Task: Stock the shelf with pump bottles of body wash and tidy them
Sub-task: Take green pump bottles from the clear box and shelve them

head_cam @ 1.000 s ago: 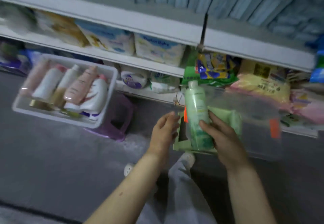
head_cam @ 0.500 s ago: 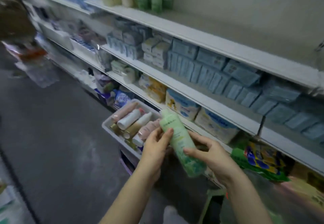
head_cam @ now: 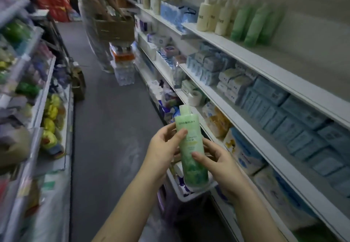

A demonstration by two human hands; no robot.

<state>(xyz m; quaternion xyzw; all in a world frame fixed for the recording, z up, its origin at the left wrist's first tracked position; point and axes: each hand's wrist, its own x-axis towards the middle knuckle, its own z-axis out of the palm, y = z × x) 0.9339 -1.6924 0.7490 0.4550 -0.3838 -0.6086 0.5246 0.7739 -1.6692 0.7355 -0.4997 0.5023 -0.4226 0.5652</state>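
Shop aisle with white shelving along the right: I hold one pale green translucent plastic bottle (head_cam: 191,147), leaf-printed and capped, upright at near centre. My left hand (head_cam: 162,147) curls round its upper half and my right hand (head_cam: 217,158) wraps the lower. On the far top shelf (head_cam: 284,61) stand three similar green bottles (head_cam: 253,25) and three cream pump bottles (head_cam: 212,18). Below my hands sits a white plastic bin (head_cam: 186,197), its contents mostly hidden.

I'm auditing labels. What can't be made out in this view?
Head view:
- Small print on the green bottle: too small, partly under thumbs of the left hand and right hand.
- Contents of the white bin: hidden by bottle and hands.
- The person down the aisle: motion-blurred.
- Caps of the top-shelf green bottles: blurred.
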